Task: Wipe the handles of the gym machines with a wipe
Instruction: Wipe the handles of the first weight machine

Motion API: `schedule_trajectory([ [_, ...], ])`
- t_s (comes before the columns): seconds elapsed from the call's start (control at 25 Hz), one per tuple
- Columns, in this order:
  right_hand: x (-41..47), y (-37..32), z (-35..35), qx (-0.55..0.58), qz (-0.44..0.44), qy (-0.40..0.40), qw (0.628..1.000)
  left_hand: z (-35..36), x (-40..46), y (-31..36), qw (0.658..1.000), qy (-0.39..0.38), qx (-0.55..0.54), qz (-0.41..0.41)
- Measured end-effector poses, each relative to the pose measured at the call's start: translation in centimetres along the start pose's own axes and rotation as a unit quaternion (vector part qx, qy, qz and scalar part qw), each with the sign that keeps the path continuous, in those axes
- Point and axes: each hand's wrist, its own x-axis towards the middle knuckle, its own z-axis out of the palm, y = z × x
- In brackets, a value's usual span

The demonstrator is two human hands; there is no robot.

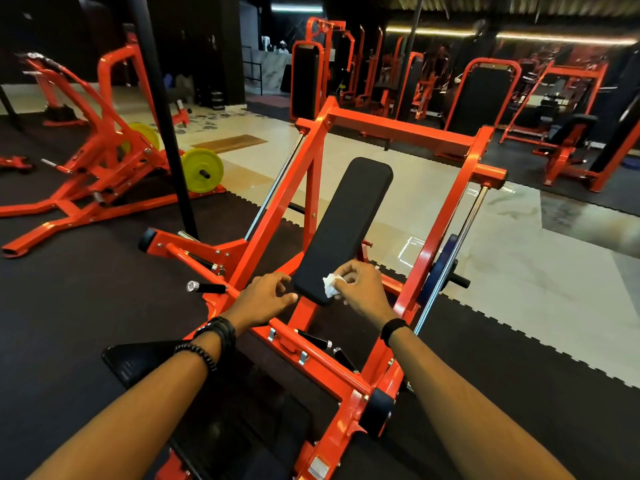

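An orange gym machine (398, 128) with a long black chest pad (343, 223) stands right in front of me. My right hand (360, 285) grips a crumpled white wipe (331, 285) and holds it against the near right corner of the pad. My left hand (266, 296) hovers at the pad's near left corner, fingers loosely bent, holding nothing. Black-gripped handles stick out of the frame: one with a chrome cap (206, 287) to the left of my left hand, another (202, 261) above it, and two short ones (317, 340) below the pad.
A second orange machine (104, 161) with yellow weight plates (202, 170) stands at the left, beside a black pole (162, 112). A blue plate (437, 271) hangs on the right side of my machine. More orange machines line the back. Black rubber mats and glossy tiles cover the floor.
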Motion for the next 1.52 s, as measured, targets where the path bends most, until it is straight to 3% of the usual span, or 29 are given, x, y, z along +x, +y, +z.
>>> schedule_trajectory([
  [0.24,-2.2,-0.8,2.1,-0.031,0.005,0.007,0.999,-0.5,-1.4,-3.2,1.000,-0.015,-0.015,-0.002],
  [0.52,-7.6,1.0,4.2,-0.030,0.078,0.033,0.996,3.4,-3.8,-5.0,0.996,-0.088,-0.032,0.011],
  [0.72,-12.1,1.5,3.2,-0.072,0.097,0.032,0.992,7.0,-6.9,-3.1,0.988,-0.140,-0.051,0.037],
  [0.96,-15.6,-1.2,1.1,-0.098,0.093,0.050,0.990,6.1,-10.7,-0.6,0.987,-0.128,-0.045,0.082],
  [1.2,-24.1,-3.8,0.9,-0.111,0.045,0.067,0.991,5.1,-18.9,0.9,0.990,-0.096,-0.051,0.093],
  [1.4,-33.3,-5.3,2.5,-0.088,0.038,0.111,0.989,5.7,-29.9,-0.3,0.985,-0.138,-0.017,0.106],
  [1.52,-37.0,-6.9,3.1,-0.070,0.046,0.106,0.991,4.3,-32.7,-0.9,0.988,-0.125,-0.018,0.093],
])
